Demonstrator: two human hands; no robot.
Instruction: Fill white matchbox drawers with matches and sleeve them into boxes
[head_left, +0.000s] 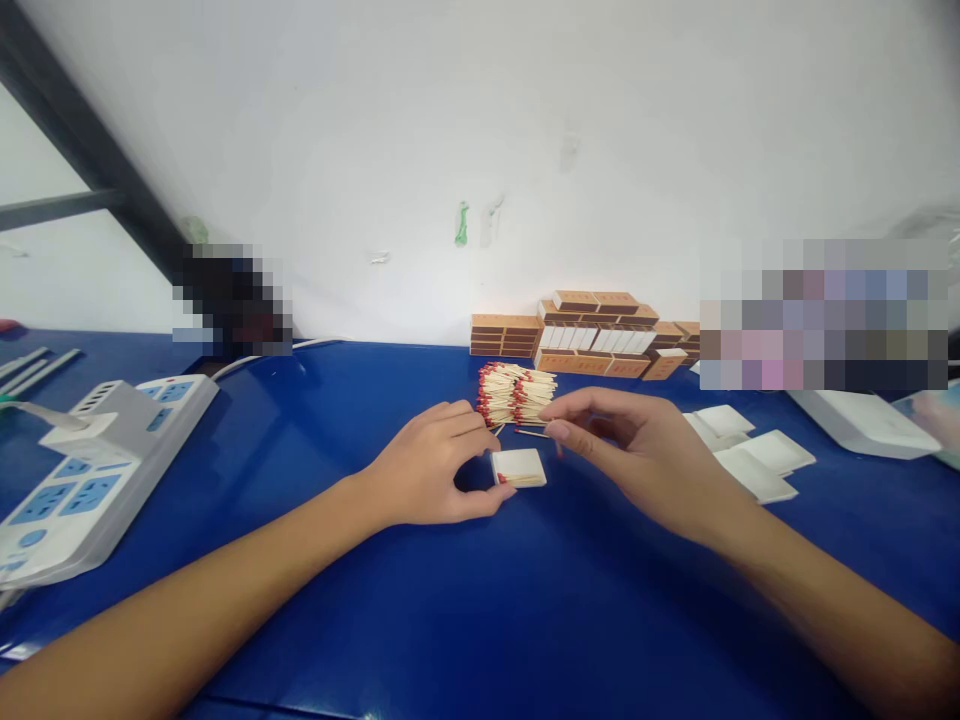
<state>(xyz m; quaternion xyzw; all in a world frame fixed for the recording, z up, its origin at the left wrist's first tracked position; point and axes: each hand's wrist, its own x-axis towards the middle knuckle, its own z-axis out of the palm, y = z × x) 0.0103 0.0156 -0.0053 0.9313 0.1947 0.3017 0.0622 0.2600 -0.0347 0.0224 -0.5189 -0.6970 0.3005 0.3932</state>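
My left hand [442,465] is curled around the left end of a small white matchbox tray [521,464], with thumb and fingertips on its edges. A few red-tipped matches [517,480] lie along the tray's near side. Just behind it is a heap of loose matches [517,393], heads mostly to the left. My right hand [645,450] is closed in a pinch at the heap's right front edge. A blurred reddish streak below its thumb looks like a match. One stray match [531,433] lies between heap and tray.
Stacked matchboxes [596,335] stand against the white wall. Several white trays [765,455] lie right of my right hand, with a larger white container [862,425] beyond. A power strip [105,480] with a plugged-in adapter sits at the left on the blue table [450,620].
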